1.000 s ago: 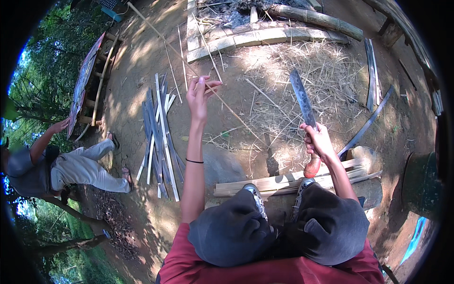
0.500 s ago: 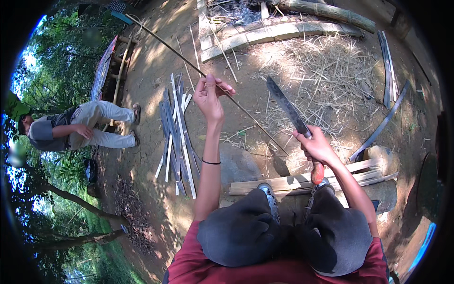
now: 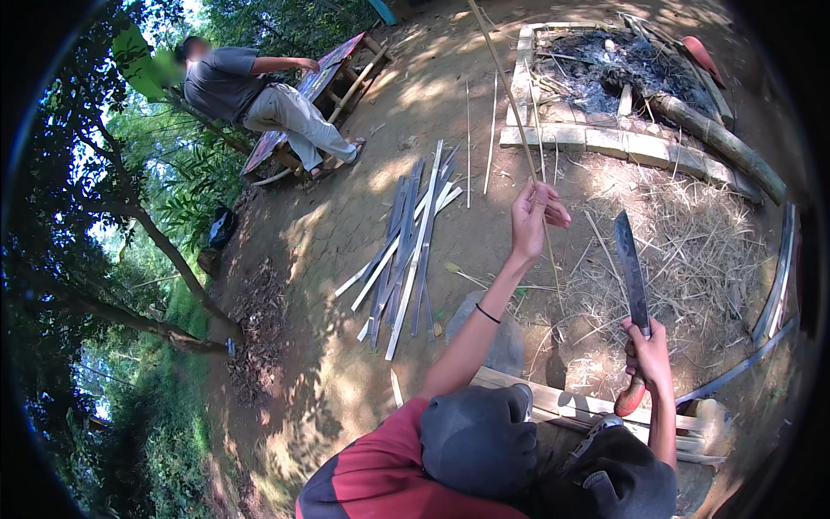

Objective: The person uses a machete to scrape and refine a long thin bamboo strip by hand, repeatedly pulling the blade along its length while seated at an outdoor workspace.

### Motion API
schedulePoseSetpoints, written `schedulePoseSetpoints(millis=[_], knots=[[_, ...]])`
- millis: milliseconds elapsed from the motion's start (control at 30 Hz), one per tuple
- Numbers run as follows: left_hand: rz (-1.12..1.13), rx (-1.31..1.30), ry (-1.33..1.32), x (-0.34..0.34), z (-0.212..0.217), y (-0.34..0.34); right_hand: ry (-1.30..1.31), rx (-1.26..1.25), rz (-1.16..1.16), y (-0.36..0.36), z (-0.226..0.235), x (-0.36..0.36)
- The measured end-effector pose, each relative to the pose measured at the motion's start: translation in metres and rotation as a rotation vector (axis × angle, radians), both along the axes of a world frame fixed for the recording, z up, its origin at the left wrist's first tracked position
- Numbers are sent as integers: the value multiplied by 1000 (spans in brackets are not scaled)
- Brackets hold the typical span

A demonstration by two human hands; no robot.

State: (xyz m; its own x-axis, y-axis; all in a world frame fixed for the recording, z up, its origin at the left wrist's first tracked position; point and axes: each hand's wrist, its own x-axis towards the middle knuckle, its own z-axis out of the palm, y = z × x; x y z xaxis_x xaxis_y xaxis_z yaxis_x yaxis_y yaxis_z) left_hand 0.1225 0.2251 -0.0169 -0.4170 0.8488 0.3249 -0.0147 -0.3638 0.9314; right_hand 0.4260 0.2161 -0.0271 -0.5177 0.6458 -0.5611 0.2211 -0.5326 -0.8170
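My left hand (image 3: 535, 216) pinches a long thin bamboo strip (image 3: 504, 82) between thumb and fingers. One end of the strip rises toward the top of the view; the other slants down toward the ground. My right hand (image 3: 648, 350) is wrapped round the red-brown handle of a machete (image 3: 634, 275), its dark blade pointing up and away from me. Blade and strip are apart. Below my hands, split bamboo pieces (image 3: 553, 400) lie in front of my shoes.
A pile of split bamboo slats (image 3: 411, 251) lies on the dirt at left. Shavings (image 3: 692, 251) cover the ground at right. Beyond is a brick-edged fire pit (image 3: 635, 147) with ash and a bamboo pole (image 3: 718, 143). Another person (image 3: 259, 99) stands by a low bamboo table (image 3: 346, 73).
The view has turned left, so the scene sits further right. The strip is now steeper, still in my left hand. The machete stays in my right hand. The other person has an arm stretched toward the table.
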Motion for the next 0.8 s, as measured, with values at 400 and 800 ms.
schedulePoseSetpoints(millis=[400,800], knots=[[-60,-170,17,-19,-65,-32,-206,175,91,15,32,21],[298,-45,14,-75,38,-82,-374,426,274,42,122,13]])
